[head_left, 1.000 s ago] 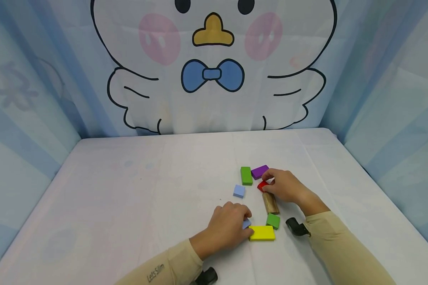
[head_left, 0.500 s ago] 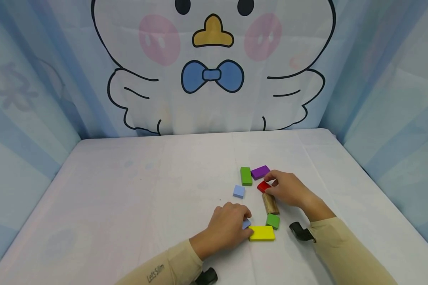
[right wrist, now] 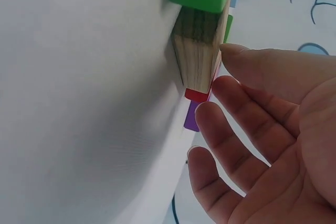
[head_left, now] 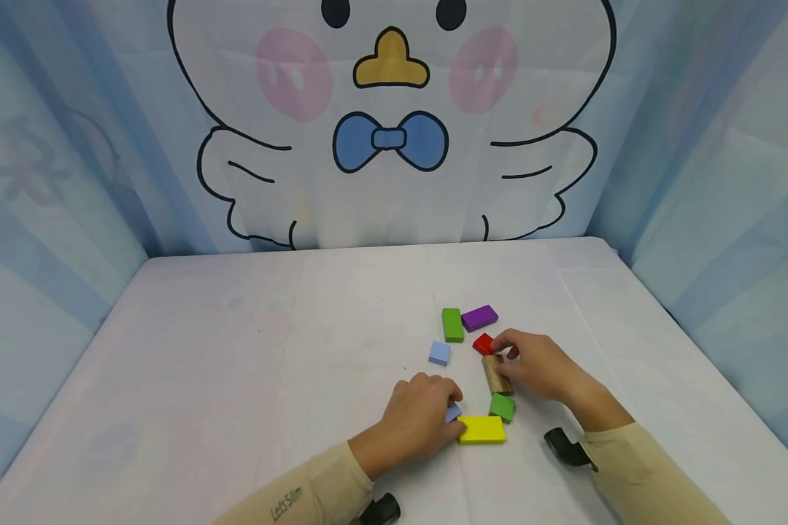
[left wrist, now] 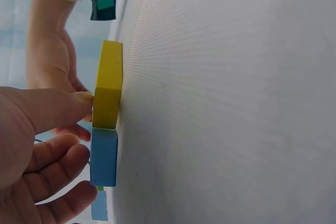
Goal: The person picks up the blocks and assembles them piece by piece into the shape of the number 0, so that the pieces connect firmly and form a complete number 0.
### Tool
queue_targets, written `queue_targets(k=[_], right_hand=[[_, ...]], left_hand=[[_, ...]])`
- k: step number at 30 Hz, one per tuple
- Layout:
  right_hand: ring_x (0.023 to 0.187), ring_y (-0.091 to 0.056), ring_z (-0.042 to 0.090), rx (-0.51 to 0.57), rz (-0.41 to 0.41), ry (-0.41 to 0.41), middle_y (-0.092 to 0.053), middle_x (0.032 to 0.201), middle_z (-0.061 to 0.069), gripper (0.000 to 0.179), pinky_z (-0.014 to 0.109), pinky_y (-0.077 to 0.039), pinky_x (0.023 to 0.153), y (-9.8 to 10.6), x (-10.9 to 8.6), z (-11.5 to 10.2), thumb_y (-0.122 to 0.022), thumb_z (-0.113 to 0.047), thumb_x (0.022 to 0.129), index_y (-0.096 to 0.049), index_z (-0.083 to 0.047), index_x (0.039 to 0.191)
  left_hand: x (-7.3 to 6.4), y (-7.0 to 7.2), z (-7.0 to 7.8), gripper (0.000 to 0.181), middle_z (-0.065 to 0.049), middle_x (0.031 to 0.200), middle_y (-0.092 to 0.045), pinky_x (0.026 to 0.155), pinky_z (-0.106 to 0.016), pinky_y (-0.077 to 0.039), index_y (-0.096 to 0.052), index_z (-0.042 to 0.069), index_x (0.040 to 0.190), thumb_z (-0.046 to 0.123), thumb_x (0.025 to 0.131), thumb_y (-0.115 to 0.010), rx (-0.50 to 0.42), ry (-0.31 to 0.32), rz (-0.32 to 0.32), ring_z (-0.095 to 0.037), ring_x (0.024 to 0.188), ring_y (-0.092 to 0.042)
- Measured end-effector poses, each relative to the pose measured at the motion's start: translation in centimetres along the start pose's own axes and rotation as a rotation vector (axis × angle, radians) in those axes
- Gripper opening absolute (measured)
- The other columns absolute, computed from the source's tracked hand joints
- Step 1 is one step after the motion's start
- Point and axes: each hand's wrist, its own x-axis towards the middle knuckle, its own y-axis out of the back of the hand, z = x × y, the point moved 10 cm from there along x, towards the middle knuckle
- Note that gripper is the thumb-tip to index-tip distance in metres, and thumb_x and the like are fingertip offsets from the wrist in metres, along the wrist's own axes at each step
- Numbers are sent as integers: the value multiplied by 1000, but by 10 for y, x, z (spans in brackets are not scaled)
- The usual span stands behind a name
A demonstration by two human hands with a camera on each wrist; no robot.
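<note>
Okay, what just changed: the right hand (head_left: 537,364) has slid off the red block (head_left: 482,343) and come back toward us, so it's now over the wood-grain block (head_left: 494,379). Its fingers look let go and loosely spread, thumb right at the wood-grain block's edge; we can't tell if it touches. The red block has stayed put, just beyond the wood-grain block's far end, so we'd call that placement settled for now. The purple block (head_left: 480,318) lies farther out past that same end, and the small green block (head_left: 502,408) sits at the near end. Left hand (head_left: 416,417) hasn't budged: thumb against the yellow block (head_left: 482,430), nearer us than the wood-grain block, fingers loosely bent by the blue block (left wrist: 104,157), clenched on nothing we can see. We reckon it's steadying that pair.
</note>
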Motion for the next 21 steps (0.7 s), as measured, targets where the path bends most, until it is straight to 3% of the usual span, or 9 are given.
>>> queue_targets(k=[14,21], right_hand=[[94,-58,22,-35,18,50,-66,102,1,23,39,-55,82,-2,-20,-9,-75,-11,89,-67,-10,111],[98,-61,25,-55,-4,79,-67,110,4,32,43,-55,85,-4,-26,-13,-78,-12,87,-66,-7,117]], left_hand=[[0,1,1,33,11,85,-61,74,-32,-44,-73,16,109,34,84,-82,5,-6,8,-12,83,-50],[-1,0,1,33,11,85,-60,74,-32,-44,-72,16,110,34,84,-83,-3,-4,7,-11,82,-49]])
